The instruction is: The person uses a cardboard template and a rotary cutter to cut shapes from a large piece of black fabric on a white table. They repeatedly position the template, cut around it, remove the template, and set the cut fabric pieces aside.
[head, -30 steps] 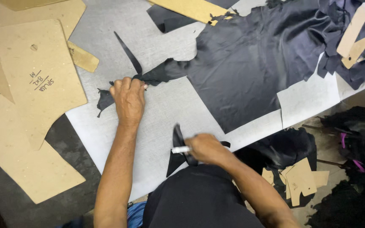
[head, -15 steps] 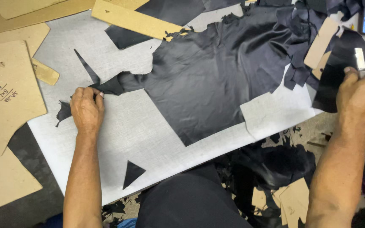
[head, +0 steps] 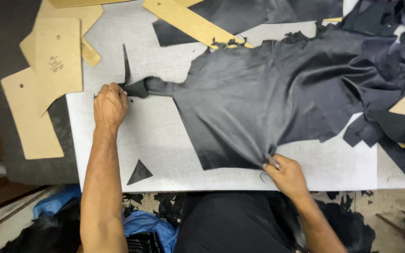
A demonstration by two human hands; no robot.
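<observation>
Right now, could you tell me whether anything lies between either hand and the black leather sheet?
Nothing visible does. The left hand already presses the narrow end of the black leather sheet, and the right hand grips its lower edge on the white cutting board.

A leather hide (head: 268, 98) lies across the surface (head: 165, 136), spreading toward three o'clock. A triangular offcut (head: 139, 172) sits at seven o'clock of it. Cardboard templates (head: 55, 61) overlap the surface's edge at nine o'clock; a cardboard strip (head: 191, 22) lies at twelve.
</observation>
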